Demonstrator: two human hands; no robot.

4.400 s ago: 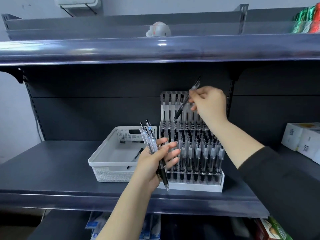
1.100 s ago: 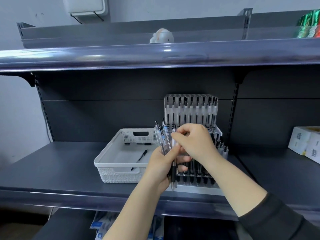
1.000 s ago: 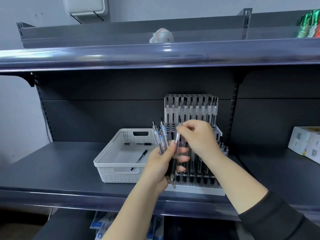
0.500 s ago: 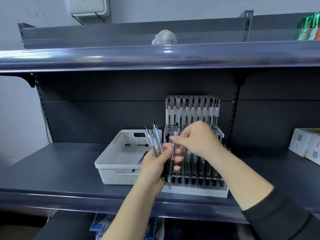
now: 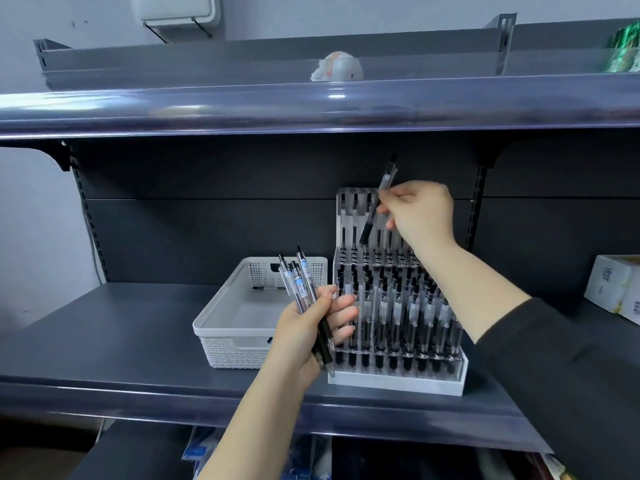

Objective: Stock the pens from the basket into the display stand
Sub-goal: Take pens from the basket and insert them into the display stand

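Single pen [image 5: 378,201]: pinched in right hand [image 5: 420,214], tilted, dark tip down-left, over the top back row of the stand, centre-right of frame.
Right fingers [image 5: 391,195]: curled, gripping that one pen near its upper half.
Pen bundle [image 5: 306,301]: several clear-barrelled pens, fanned, clickers up, lower centre.
Left hand [image 5: 311,332]: wrapped round the bundle, in front of the stand's left edge.
Display stand [image 5: 398,377]: tiered clear rack on white base, lower rows packed with upright pens, right of basket.
Basket [image 5: 235,337]: white, just beside the stand, left of centre; one dark pen [image 5: 268,288] lying near its back wall.
Shelf [image 5: 121,341]: dark grey, carrying basket and stand.
White boxes [image 5: 614,289]: right edge, same shelf.
Upper shelf [image 5: 311,105]: small white object [image 5: 337,65] on top.
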